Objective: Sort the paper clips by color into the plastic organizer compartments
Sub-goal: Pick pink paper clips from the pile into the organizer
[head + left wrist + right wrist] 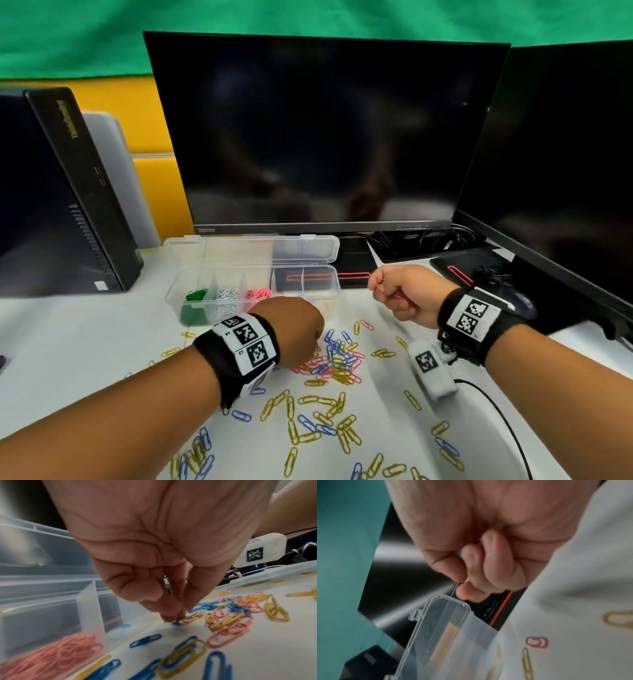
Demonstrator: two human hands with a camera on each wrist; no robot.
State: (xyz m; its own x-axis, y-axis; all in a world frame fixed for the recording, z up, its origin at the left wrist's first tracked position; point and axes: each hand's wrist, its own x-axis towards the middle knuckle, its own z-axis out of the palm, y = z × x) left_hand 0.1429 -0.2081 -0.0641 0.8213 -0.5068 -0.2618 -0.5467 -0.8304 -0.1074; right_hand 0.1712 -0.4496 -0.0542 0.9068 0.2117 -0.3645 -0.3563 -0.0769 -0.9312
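Note:
The clear plastic organizer stands open behind the pile; its left compartments hold green, white and pink clips. Yellow, blue and pink paper clips lie scattered on the white table. My left hand reaches down onto the pile's left edge. In the left wrist view its fingertips pinch a blue clip lying on the table. My right hand hovers right of the organizer, fingers curled, pinching a pink clip. That clip shows edge-on as a thin wire.
A dark monitor stands right behind the organizer, a second one at the right. A black computer case is at the left. A white tagged device with a black cable lies under my right wrist.

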